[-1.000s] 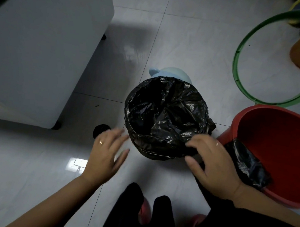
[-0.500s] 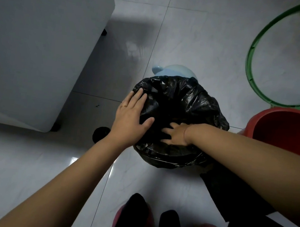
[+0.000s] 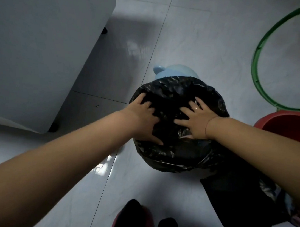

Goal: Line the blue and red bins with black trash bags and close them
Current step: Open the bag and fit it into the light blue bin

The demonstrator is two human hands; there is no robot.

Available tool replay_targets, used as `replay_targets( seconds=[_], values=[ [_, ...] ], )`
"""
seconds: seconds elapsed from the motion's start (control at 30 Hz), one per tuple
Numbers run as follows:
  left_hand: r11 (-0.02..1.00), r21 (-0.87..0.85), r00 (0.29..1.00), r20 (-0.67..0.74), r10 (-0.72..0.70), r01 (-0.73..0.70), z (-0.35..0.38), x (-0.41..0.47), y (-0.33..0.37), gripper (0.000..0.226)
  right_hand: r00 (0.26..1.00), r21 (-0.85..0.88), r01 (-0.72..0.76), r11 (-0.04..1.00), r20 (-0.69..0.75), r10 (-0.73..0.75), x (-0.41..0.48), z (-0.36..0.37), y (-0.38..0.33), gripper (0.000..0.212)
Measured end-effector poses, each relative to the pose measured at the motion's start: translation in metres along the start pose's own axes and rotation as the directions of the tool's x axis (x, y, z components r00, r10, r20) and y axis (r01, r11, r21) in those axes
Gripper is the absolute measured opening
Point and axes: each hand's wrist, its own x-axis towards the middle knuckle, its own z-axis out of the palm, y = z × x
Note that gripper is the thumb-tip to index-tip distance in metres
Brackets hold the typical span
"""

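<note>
Black crinkled bag (image 3: 168,157) over blue bin (image 3: 175,73), left hand (image 3: 143,120), right hand (image 3: 196,120) pressing it, fingers spread

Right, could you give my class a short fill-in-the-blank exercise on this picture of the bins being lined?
1. The left hand and the right hand both press into the ___ trash bag.
2. The bin at the right edge of the view is ___.
3. The hoop lying on the floor is ___.
4. A pale ___ lid shows just beyond the bag.

Missing words: black; red; green; blue.
</note>
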Motion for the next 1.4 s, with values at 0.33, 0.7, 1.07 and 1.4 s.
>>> replay_targets(
  seconds=[0.33,0.7,1.07,1.4],
  values=[
    [0.990,-0.138,0.993,-0.116,-0.008,-0.008,0.004,0.001,-0.011,0.113,0.991,0.525,-0.090,0.846,0.135,0.021,-0.006,-0.014,0.002,0.073],
    [0.160,-0.964,0.977,0.211,-0.023,0.212,0.011,0.026,0.036,0.085,0.936,0.941,-0.284,-0.186,0.314,0.159,0.001,-0.019,0.005,0.085],
    [0.217,-0.975,0.998,-0.049,0.027,-0.053,-0.010,0.027,0.039,0.061,0.977,0.976,-0.119,-0.184,0.149,0.156,0.016,-0.046,0.012,0.086],
    [0.332,-0.938,0.940,0.200,0.277,0.102,0.005,0.019,0.064,0.086,0.987,0.993,-0.103,-0.065,0.110,0.120,0.036,-0.041,0.013,0.083]
  ],
)
